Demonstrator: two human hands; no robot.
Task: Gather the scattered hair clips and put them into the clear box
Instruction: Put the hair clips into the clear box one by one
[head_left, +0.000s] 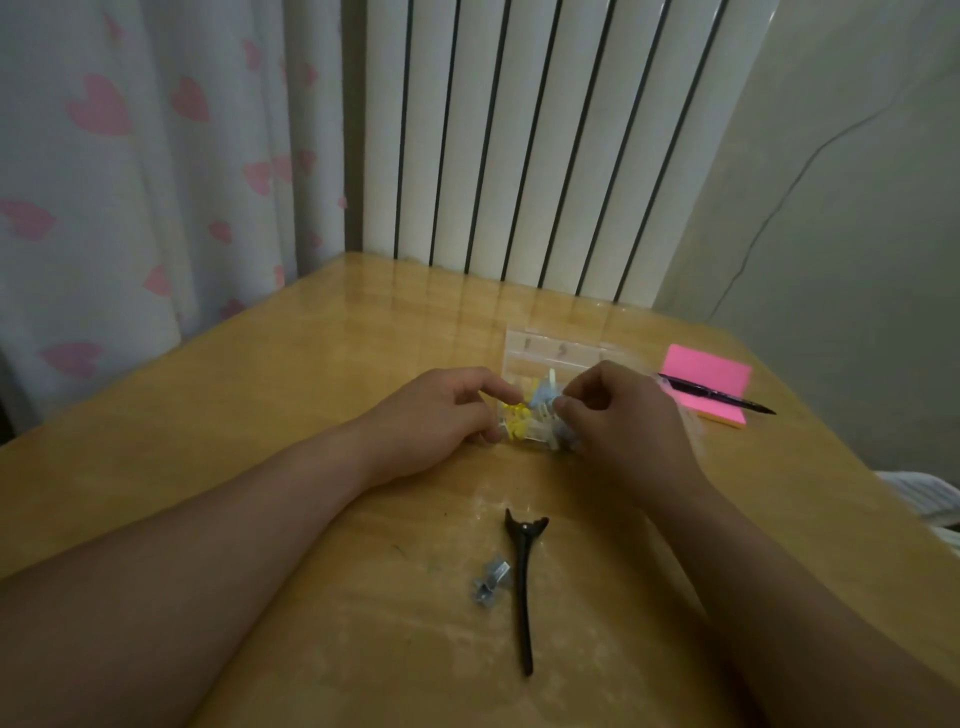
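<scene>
Currently: loading clips into the clear box (550, 352), head view.
The box sits just past the worktop (260, 415) centre with its lid raised, holding small yellow, white and blue clips (519, 415). The left hand (436, 415) fingers curl round its 9 o'clock end. The right hand (618, 421) fingers pinch narrowly on what looks like a pale clip (558, 402) over it. Two remain at 6 o'clock: a long black clip (522, 587) and a small grey clip (491, 579). Next, probably: release, then reach back for those.

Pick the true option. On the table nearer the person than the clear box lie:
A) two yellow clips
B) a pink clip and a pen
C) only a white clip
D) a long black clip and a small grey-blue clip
D: a long black clip and a small grey-blue clip lie side by side on the table, outside the clear box.
</scene>
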